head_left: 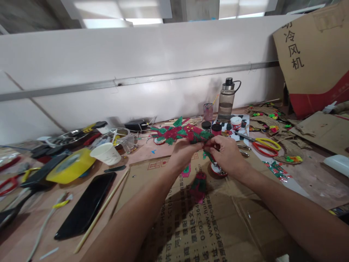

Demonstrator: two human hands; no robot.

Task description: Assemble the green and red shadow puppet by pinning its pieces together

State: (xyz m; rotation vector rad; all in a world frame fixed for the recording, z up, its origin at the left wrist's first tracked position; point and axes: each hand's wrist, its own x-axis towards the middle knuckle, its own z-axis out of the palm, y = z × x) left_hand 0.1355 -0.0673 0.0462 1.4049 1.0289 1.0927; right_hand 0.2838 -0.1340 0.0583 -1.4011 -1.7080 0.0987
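Both my hands meet over the middle of the cardboard sheet (174, 196). My left hand (187, 148) has its fingers closed around a red and green leafy craft piece (177, 133), which stretches out to the left beyond the hand. The fingers of my right hand (224, 151) pinch the right end of the same piece; the exact contact is partly hidden. On the cardboard below lie a loose red and green scrap (198, 187) and a smaller pink and green one (187, 170). A round red-rimmed dish (217, 169) with small bits sits under my right hand.
To the left lie a black phone (86, 205), a thin wooden stick (102, 211), a yellow tape roll (71, 165) and a paper cup (106, 153). Scissors (265, 145), paint jars (216, 128) and a water bottle (226, 100) stand or lie to the right. A white panel (152, 54) rises behind.
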